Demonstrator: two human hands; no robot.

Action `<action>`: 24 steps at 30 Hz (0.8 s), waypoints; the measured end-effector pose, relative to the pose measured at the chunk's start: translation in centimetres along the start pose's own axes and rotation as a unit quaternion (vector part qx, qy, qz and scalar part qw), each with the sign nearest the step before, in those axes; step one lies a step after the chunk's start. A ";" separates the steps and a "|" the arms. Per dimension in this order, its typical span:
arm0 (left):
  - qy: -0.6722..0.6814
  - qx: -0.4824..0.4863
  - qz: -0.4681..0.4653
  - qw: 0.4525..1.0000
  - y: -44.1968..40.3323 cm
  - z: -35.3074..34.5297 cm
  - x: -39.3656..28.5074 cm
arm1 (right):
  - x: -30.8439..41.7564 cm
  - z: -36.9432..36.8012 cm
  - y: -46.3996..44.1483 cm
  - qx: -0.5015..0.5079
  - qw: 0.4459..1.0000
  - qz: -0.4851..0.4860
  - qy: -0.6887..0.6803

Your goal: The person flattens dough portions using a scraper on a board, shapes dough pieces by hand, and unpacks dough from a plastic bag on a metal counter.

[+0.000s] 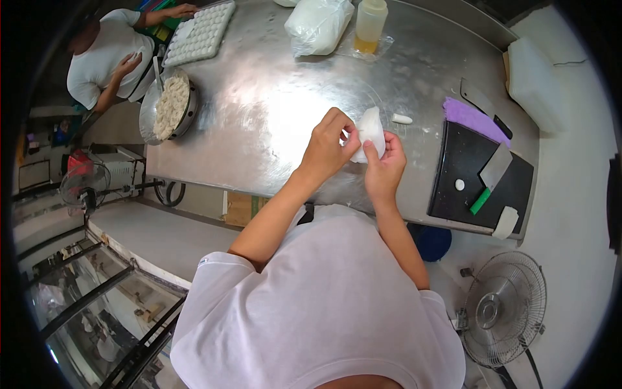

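A thin white sheet of dough (370, 127), folded partly upright, is held between my two hands above the steel table. My left hand (332, 144) pinches its left edge with thumb and fingertips. On the other side, my right hand (387, 167) cups the dough from below, thumb pressed against its front. Whether anything lies inside the fold is hidden. Just right of the dough, a short white dough roll (402, 119) rests on the table.
A black cutting board (479, 165) bears a green-handled cleaver (494, 170) and a small dough piece (459, 185). A purple cloth (476, 120) lies behind. Far left are a bowl of pale filling (150, 115), a tray (228, 13) of white rounds and a co-worker (107, 58). An oil bottle (370, 26) stands behind.
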State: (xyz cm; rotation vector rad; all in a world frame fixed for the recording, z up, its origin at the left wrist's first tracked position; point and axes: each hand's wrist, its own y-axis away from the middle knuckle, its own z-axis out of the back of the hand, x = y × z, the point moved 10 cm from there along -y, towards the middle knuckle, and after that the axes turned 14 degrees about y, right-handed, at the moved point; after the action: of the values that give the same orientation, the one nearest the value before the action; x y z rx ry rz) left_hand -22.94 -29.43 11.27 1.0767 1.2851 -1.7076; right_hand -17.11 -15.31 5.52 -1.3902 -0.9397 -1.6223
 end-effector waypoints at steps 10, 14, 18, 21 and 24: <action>0.048 0.000 0.045 0.998 0.4 -0.8 2.0 | -1.7 0.8 -0.1 -0.020 0.999 -0.033 -0.032; -0.002 0.018 0.006 1.000 0.4 -1.5 1.3 | -1.8 0.5 -0.5 -0.021 0.997 -0.041 -0.064; -0.049 0.036 -0.027 0.998 0.8 -2.0 1.1 | -2.0 0.3 -1.1 0.016 0.996 -0.088 -0.026; -0.027 0.010 0.012 1.000 0.6 -1.1 1.7 | -1.8 0.7 -1.3 0.025 0.997 -0.070 0.014; -0.008 -0.013 0.058 0.998 0.5 -0.5 2.5 | -2.7 0.6 -1.1 0.014 0.998 -0.061 -0.025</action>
State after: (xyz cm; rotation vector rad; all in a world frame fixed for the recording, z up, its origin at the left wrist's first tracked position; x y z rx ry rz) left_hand -23.35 -29.27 8.67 1.0983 1.2079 -1.6071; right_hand -17.59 -14.08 2.88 -1.3842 -1.0909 -1.6644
